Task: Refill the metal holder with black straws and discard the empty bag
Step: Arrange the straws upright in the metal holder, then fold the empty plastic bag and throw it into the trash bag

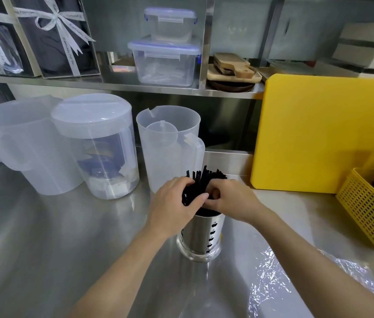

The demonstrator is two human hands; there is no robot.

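Note:
A perforated metal holder (204,237) stands upright on the steel counter in the middle of the view. A bundle of black straws (200,183) sticks out of its top, leaning slightly left. My left hand (174,210) wraps the bundle from the left and my right hand (231,200) presses it from the right, both just above the holder's rim. The clear empty plastic bag (296,278) lies flat on the counter at the lower right, under my right forearm.
Three translucent plastic pitchers (98,145) stand behind and to the left of the holder. A yellow cutting board (319,134) leans against the back at the right, with a yellow mesh basket (369,207) beside it. A shelf above carries lidded boxes (165,63).

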